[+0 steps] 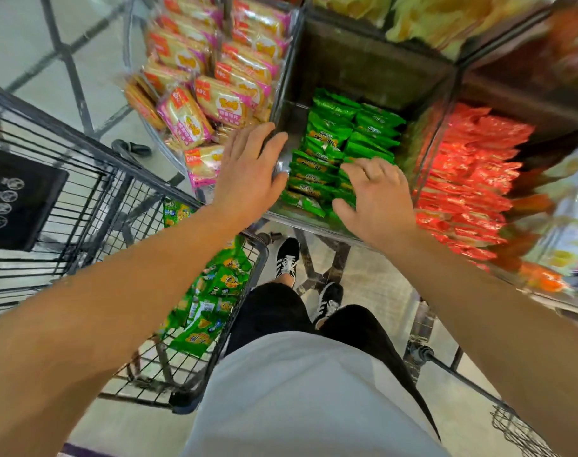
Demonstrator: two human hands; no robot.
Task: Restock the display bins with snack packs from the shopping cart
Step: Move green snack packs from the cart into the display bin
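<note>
Leftmost, the wire shopping cart (83,199) stands beside the person, and a heap of green snack packs (211,305) lies jumbled in its near corner, their long axes pointing every which way. Above it, a clear bin holds pink-and-yellow cracker packs (215,80), mostly lying flat with their long sides running up and left.

Next, the left hand (248,174) reaches forward with the arm stretched out, palm down, fingers straight and close together, fingertips resting against the clear left wall of the middle display bin (282,127). It holds nothing.

Inside that bin, green packs (334,150) stand on edge in two rows, stacked front to back, their long axes running left to right across the bin. They lie between the two hands, just right of the left fingertips.

Over the near right part of the rows, the right hand (376,196) hovers palm down, fingers spread and bent, touching or nearly touching the pack tops; whether it grips one, I cannot tell.

Farther right, red packs (469,179) fill the neighbouring bin.
</note>
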